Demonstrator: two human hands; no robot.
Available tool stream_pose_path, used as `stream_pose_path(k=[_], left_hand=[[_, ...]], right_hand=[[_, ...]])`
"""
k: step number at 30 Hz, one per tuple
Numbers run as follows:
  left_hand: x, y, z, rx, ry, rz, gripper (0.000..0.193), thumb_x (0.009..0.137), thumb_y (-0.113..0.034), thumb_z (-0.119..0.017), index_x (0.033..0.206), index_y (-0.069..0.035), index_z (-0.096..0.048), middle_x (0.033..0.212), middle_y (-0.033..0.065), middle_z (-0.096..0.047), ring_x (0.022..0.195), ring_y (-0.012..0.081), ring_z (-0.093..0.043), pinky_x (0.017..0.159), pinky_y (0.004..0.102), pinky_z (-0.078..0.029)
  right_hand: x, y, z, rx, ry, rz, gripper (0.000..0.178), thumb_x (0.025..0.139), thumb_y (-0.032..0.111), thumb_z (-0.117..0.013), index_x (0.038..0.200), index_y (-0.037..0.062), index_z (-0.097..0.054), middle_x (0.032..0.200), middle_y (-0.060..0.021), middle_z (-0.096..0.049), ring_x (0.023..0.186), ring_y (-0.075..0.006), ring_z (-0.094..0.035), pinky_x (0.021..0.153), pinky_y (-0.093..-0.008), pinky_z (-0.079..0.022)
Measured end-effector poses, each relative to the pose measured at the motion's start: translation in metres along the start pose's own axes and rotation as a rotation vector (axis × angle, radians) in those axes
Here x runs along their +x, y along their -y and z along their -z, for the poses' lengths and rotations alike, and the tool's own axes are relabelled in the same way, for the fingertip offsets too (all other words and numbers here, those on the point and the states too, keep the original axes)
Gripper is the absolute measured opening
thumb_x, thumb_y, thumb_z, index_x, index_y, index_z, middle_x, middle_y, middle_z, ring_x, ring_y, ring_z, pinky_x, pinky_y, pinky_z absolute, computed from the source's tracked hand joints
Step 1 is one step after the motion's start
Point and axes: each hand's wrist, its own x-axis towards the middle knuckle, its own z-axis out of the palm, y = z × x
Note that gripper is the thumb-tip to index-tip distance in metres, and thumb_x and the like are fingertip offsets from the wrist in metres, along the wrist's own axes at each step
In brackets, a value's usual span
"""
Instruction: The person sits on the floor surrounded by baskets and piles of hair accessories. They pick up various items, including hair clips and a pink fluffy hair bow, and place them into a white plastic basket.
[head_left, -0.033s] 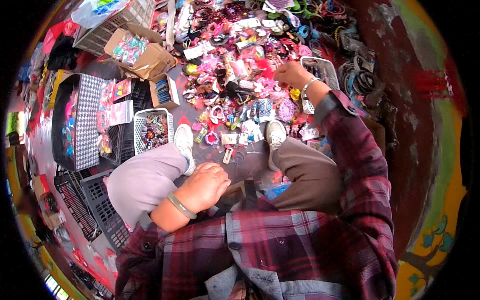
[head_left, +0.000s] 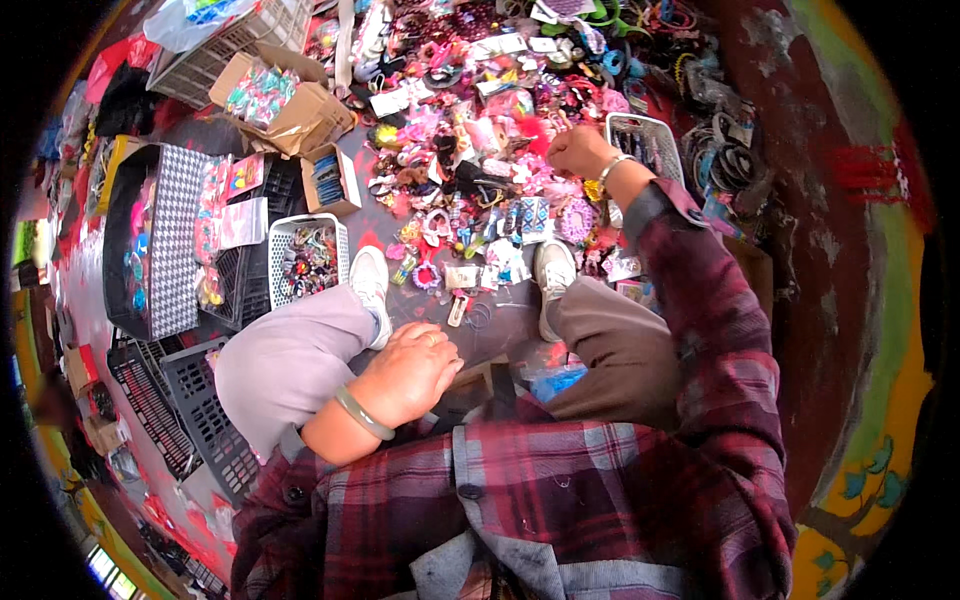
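A wide pile of hair accessories [head_left: 470,185], mostly pink with red, black and white pieces, spreads over the floor in front of me. My right hand [head_left: 582,153] hovers over the pile's right side, fingers drawn together and pointing down; anything between the fingertips is hidden. A red fluffy piece [head_left: 534,128] lies just left of these fingers, and a yellow flower-shaped piece [head_left: 592,189] below them. Across my lap, my left hand [head_left: 408,372] rests palm down, fingers lying loosely outstretched. A purple beaded scrunchie [head_left: 576,221] sits at the pile's near right.
A white basket [head_left: 672,150] stands right of my right hand, beside black hoops [head_left: 735,165]. On the left are another white basket [head_left: 342,245] of small bands, an open cardboard box [head_left: 310,125], a houndstooth-patterned box [head_left: 180,250] and dark crates [head_left: 190,385]. My shoes [head_left: 368,280] border the pile.
My right hand and forearm have shifted slightly left over the pile. My left hand has stayed in place.
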Motion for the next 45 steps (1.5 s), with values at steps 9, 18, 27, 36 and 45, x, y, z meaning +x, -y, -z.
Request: stream_pose_path(k=[9, 18, 27, 36, 45], left_hand=[[-0.008, 0.016, 0.002, -0.125, -0.016, -0.009, 0.023, 0.079, -0.020, -0.057, 0.091, 0.000, -0.058, 0.099, 0.0148, -0.058, 0.100, 0.0301, -0.052, 0.089, 0.0378, -0.039], [-0.011, 0.027, -0.001, -0.108, 0.056, 0.011, 0.027, 0.078, -0.024, -0.059, 0.092, -0.001, -0.057, 0.098, 0.0144, -0.058, 0.100, 0.0288, -0.052, 0.091, 0.0366, -0.039], [-0.011, 0.012, -0.002, -0.051, 0.077, 0.005, 0.027, 0.079, -0.025, -0.058, 0.090, -0.002, -0.057, 0.097, 0.0136, -0.059, 0.099, 0.0277, -0.052, 0.091, 0.0362, -0.039], [-0.011, 0.031, -0.010, -0.051, 0.139, -0.002, 0.032, 0.078, -0.030, -0.058, 0.095, -0.003, -0.057, 0.096, 0.0119, -0.059, 0.099, 0.0263, -0.053, 0.090, 0.0357, -0.039], [-0.014, 0.026, -0.013, -0.037, 0.071, -0.019, 0.032, 0.079, -0.030, -0.058, 0.094, -0.002, -0.057, 0.095, 0.0113, -0.059, 0.098, 0.0255, -0.053, 0.089, 0.0350, -0.040]], right_hand=[[0.047, -0.041, -0.167, -0.527, 0.029, 0.005, 0.040, 0.073, 0.005, -0.050, 0.112, 0.0119, -0.052, 0.110, -0.0165, -0.052, 0.102, -0.0344, -0.052, 0.085, -0.0403, -0.044], [0.051, -0.056, -0.179, -0.759, -0.040, 0.041, 0.020, 0.079, 0.013, -0.048, 0.091, 0.0132, -0.063, 0.096, -0.0107, -0.056, 0.094, -0.0288, -0.055, 0.073, -0.0376, -0.049], [0.050, -0.102, -0.170, -0.450, -0.175, -0.408, 0.027, 0.077, 0.032, -0.056, 0.090, 0.0106, -0.066, 0.087, -0.0146, -0.064, 0.084, -0.0304, -0.062, 0.071, -0.0396, -0.049], [-0.004, -0.119, -0.326, 0.256, -0.262, -0.812, 0.046, 0.066, 0.033, -0.072, 0.095, -0.0014, -0.060, 0.090, -0.0142, -0.062, 0.085, -0.0227, -0.060, 0.074, -0.0348, -0.047], [0.001, -0.139, -0.309, 1.337, -0.024, -0.631, 0.004, 0.076, 0.004, -0.058, 0.079, 0.0055, -0.056, 0.072, -0.0031, -0.057, 0.059, -0.0155, -0.055, 0.050, -0.0265, -0.044]])
